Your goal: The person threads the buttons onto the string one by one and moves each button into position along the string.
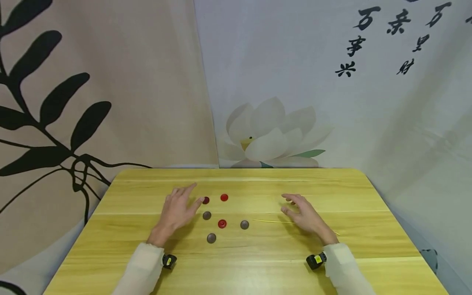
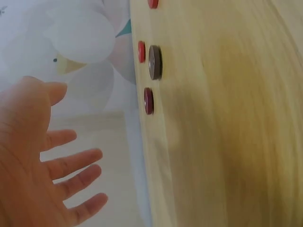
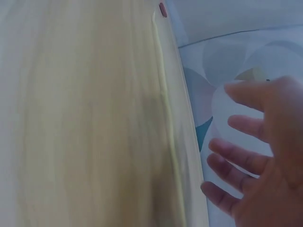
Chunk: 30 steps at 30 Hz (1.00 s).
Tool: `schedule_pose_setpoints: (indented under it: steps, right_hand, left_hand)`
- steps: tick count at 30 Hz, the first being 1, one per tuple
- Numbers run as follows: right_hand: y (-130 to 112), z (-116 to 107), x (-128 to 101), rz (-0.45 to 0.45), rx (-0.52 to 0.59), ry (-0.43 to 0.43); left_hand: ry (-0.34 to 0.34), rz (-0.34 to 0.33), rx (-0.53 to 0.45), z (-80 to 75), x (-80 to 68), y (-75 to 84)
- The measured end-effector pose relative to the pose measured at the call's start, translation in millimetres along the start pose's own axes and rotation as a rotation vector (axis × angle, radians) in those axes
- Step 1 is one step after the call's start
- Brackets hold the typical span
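Note:
My left hand (image 1: 178,209) is held over the left part of the table, fingers spread and holding nothing. Close to its thumb in the head view lies a dark red button-like disc (image 1: 206,200), also visible in the left wrist view. Two brighter red discs, one farther back (image 1: 224,197) and one nearer (image 1: 222,223), lie to its right. Three grey-brown discs (image 1: 207,215) are scattered among and in front of them. Above a thin yellow cord (image 1: 271,221) hovers my right hand (image 1: 304,215), fingers loosely bent with nothing in them. Part of the cord is hidden under that hand.
The wooden table (image 1: 258,262) has rounded far corners. Behind it hangs a printed cloth (image 1: 273,135) with a lotus, dark leaves and writing. Each wrist wears a small black camera, left (image 1: 169,261) and right (image 1: 316,261), below pale sleeves.

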State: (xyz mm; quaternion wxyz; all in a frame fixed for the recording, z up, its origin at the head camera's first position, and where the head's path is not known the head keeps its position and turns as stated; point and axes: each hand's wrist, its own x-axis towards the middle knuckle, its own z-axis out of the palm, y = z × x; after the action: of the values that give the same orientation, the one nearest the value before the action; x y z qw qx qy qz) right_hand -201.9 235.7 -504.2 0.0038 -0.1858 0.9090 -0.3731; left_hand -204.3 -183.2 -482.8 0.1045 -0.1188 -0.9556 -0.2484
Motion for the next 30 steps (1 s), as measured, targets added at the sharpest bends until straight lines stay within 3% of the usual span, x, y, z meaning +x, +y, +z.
schedule_pose_setpoints:
  steps: [16, 30]
  right_hand:
    - [-7.7, 20.4, 7.7, -0.031, 0.049, -0.106]
    - [-13.3, 25.8, 12.1, 0.058, 0.159, -0.229]
  left_hand:
    - [-0.075, 0.033, -0.095, 18.4, -1.8, 25.5]
    - [-0.187, 0.024, -0.250, 28.3, -1.5, 50.2]
